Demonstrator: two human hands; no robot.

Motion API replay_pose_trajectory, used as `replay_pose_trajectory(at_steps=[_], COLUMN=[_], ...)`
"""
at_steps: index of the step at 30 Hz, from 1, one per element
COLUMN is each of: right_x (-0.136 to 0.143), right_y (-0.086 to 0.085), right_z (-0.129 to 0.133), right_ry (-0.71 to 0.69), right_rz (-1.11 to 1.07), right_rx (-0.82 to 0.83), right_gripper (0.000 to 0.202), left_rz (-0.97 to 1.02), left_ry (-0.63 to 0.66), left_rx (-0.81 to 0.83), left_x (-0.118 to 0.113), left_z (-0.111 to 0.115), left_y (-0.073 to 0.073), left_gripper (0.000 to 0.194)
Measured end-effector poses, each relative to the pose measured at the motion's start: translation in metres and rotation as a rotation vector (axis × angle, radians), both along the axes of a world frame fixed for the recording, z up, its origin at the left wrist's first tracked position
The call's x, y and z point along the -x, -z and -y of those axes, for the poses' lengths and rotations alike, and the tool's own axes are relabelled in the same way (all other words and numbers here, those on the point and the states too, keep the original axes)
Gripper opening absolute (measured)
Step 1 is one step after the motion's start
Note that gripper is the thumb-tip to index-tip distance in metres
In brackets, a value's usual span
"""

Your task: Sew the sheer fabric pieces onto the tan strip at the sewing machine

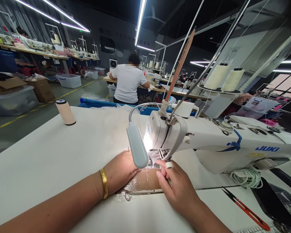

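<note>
My left hand (pixel 120 170), a gold bracelet at its wrist, rests on the machine bed left of the needle area. The grey lamp head (pixel 137 146) hides most of its fingers. Beside the presser foot of the white JUKI sewing machine (pixel 168 134) is my right hand (pixel 177 183). Its index finger points toward the foot, with the thumb held apart below. Between both hands lies a glossy brown surface (pixel 147 180); whether it is fabric or a covering on the bed is unclear. I cannot make out any workpiece in the fingers.
A peach thread cone (pixel 66 112) stands on the white table (pixel 38 161) at left. Red-handled thread snips (pixel 247 208), a coiled pale cord (pixel 246 177) and a black phone-like object (pixel 273 204) lie at right. A person in white (pixel 127 82) sits ahead.
</note>
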State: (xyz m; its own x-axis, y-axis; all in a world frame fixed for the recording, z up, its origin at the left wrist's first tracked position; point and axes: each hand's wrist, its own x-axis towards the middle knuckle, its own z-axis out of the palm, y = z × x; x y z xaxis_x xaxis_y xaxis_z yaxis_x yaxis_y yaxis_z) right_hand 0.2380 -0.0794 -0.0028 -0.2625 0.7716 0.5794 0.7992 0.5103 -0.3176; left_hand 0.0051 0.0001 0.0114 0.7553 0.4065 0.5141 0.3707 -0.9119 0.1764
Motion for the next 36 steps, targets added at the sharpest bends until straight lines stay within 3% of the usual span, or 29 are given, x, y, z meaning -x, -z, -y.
replay_pose_trajectory(at_steps=[3,7,11,14,18,26,31,36], right_x=[0.0,-0.004,-0.009,-0.01,-0.011,-0.042,-0.068,-0.066], right_y=[0.003,0.008,0.017,0.023,0.025,0.007,0.016,0.008], right_z=[0.002,0.003,0.003,0.003,0.005,0.011,0.006,0.005], right_ry=[-0.017,0.0,0.012,0.045,0.057,0.189,0.258,0.278], right_rz=[-0.035,-0.025,-0.022,-0.034,-0.067,-0.041,0.0,-0.236], right_rx=[0.008,0.065,0.114,0.132,0.128,0.23,0.261,0.389], right_gripper=[0.022,0.015,0.016,0.017,0.023,0.021,0.021,0.025], left_rz=[-0.057,-0.088,-0.107,-0.139,-0.169,-0.1,-0.016,0.089], left_ry=[-0.05,-0.213,-0.366,-0.415,-0.436,-0.47,-0.465,-0.41], left_rx=[0.079,0.151,0.191,0.213,0.225,0.18,0.129,0.068], left_x=[0.002,0.005,0.007,0.009,0.011,0.014,0.016,0.02], left_z=[-0.002,-0.011,-0.016,-0.016,-0.015,-0.019,-0.02,-0.016], left_y=[0.002,0.011,0.017,0.018,0.019,0.028,0.026,0.018], left_gripper=[0.024,0.011,0.027,0.024,0.026,0.029,0.027,0.033])
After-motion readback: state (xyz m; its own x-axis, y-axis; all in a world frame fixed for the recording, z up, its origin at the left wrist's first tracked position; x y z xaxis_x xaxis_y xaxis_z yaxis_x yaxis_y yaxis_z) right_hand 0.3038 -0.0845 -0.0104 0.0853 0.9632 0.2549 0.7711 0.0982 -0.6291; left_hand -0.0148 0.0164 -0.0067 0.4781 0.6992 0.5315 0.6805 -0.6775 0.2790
